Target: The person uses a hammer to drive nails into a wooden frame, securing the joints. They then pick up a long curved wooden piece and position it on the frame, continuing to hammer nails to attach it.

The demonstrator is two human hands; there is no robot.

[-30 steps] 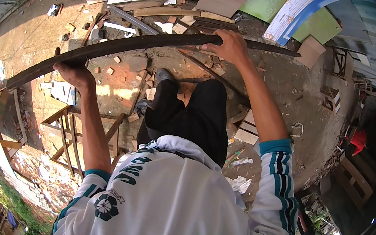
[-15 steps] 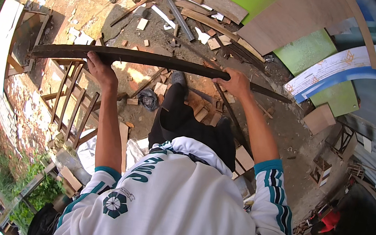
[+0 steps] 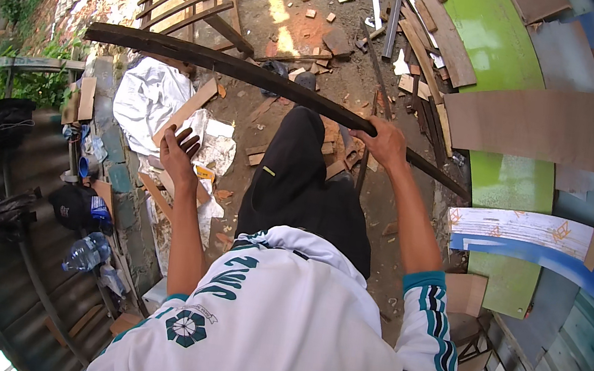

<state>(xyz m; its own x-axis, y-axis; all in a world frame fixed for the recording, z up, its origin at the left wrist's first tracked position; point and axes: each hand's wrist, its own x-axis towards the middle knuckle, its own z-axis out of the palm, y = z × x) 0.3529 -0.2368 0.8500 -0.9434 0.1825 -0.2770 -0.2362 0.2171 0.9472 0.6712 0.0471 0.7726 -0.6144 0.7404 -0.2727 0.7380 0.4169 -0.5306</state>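
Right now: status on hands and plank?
Right hand shut on dark plank. Left hand open, off the plank. Wood scraps litter the ground below.

My right hand (image 3: 388,144) sits a little right of the frame's centre, fingers curled shut in a firm grip with the knuckles up, and its bare forearm runs down and to the right into a white sleeve with a teal cuff at the lower right. My left hand (image 3: 179,151) hangs left of centre, free and holding nothing, fingers spread and slightly bent, pointing toward the upper right. Its forearm drops almost straight down to the lower middle of the frame.
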